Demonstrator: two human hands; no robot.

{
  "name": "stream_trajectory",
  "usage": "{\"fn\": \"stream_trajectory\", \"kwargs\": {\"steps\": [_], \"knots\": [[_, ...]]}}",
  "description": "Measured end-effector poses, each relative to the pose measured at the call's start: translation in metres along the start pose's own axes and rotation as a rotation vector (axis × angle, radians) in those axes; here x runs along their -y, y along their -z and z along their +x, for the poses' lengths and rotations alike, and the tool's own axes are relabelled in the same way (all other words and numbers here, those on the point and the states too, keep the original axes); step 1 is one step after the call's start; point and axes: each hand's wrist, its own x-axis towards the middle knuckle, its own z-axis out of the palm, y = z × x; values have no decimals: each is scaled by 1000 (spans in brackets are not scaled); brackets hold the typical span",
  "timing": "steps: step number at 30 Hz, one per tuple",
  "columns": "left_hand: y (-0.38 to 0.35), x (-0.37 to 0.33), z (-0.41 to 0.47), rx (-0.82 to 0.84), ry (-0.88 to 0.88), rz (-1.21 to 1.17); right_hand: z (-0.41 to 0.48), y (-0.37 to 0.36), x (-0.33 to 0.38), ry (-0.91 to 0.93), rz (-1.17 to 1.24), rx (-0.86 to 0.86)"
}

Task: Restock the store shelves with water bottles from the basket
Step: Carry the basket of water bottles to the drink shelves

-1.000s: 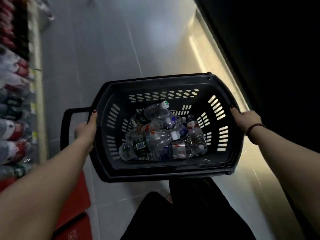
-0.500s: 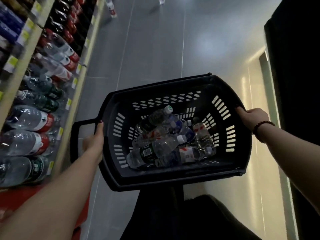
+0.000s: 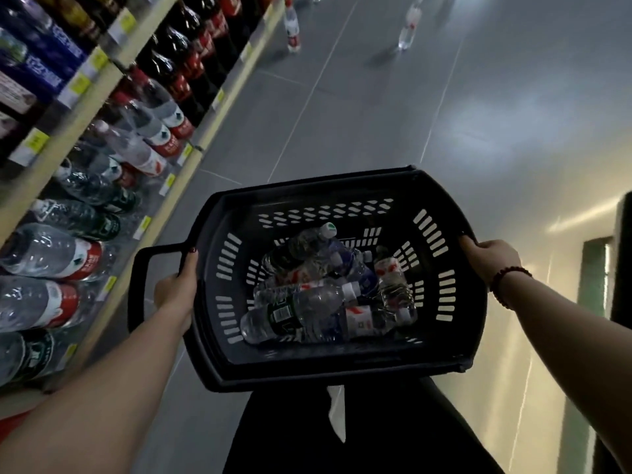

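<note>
Head view: both hands carry a black basket of water bottles down a store aisle.
The left hand has its fingers curled over the left rim of the basket, beside the looped side handle. The right hand, with a bead bracelet at the wrist, is clamped on the right rim. The basket is off the floor and tilted. The small water bottles lie in a loose pile on the basket bottom, caps mostly pointing right, with green, red and blue labels. The shelves run along the left with yellow price tags on the edge. Large water bottles with red labels are on the lower shelf and dark soda bottles are further along. On the grey tile floor, two bottles stand far up the aisle. The shelf side is blurred.
</note>
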Motion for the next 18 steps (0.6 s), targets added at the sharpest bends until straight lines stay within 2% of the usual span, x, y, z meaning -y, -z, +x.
{"fn": "stream_trajectory", "kwargs": {"steps": [8,18], "knots": [[-34,-111,46,-91,73,-118,113,21,160,122,-126,50],[-24,-229,150,-103,172,-99,200,-16,357,159,-255,106]]}}
